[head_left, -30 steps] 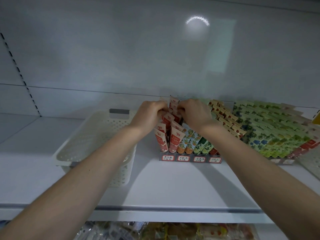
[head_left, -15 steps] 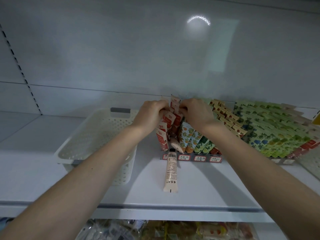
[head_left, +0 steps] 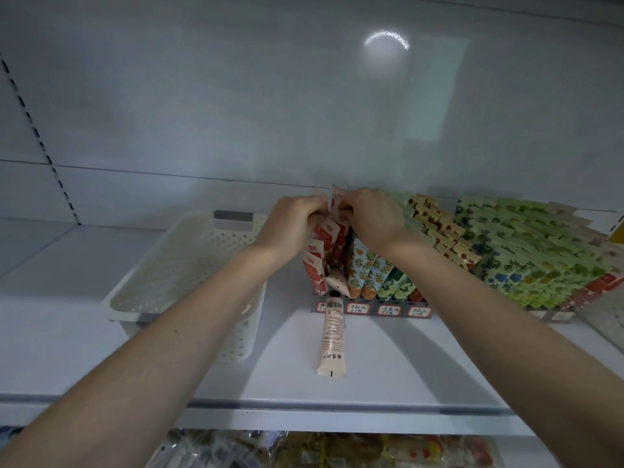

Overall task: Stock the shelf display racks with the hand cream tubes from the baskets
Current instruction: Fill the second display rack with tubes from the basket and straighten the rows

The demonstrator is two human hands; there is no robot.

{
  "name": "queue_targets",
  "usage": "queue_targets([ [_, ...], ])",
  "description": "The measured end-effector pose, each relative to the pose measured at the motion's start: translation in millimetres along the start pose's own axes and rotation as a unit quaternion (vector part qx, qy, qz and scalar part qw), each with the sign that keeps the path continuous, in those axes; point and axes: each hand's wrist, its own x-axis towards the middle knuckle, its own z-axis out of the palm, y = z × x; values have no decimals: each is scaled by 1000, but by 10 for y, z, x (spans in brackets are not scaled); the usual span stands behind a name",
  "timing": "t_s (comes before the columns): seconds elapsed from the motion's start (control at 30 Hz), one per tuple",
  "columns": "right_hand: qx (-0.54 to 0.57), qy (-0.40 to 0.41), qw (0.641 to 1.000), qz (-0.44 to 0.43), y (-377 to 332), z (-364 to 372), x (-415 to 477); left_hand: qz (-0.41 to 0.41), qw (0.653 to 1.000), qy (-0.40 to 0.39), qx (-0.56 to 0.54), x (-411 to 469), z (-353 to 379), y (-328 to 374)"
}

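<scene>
Slipped from the rack (head_left: 388,310) since 1 second ago, 1 hand cream tube (head_left: 332,336) lies on the shelf (head_left: 405,366), cap toward the rack, nearer the person than and midway between left hand (head_left: 293,224) and right hand (head_left: 371,219), both pinching the upright red tubes (head_left: 332,233).

Dim, bluish, lamp glare, edges bowed

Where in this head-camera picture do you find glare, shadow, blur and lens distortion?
Head view: an arc of glare on the back panel; the forearms cast soft shadows across the shelf beside the loose tube; the wide lens stretches the forearms toward the bottom corners; left hand and right hand, gripping the red tubes, are sharp; packets below the shelf are blurred.
</scene>
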Motion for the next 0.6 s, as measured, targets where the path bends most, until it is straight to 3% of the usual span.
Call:
queue_targets([
  [0.6,107,-41,993,37,42,-107,-67,9,999,-31,5,20,-80,-25],
])
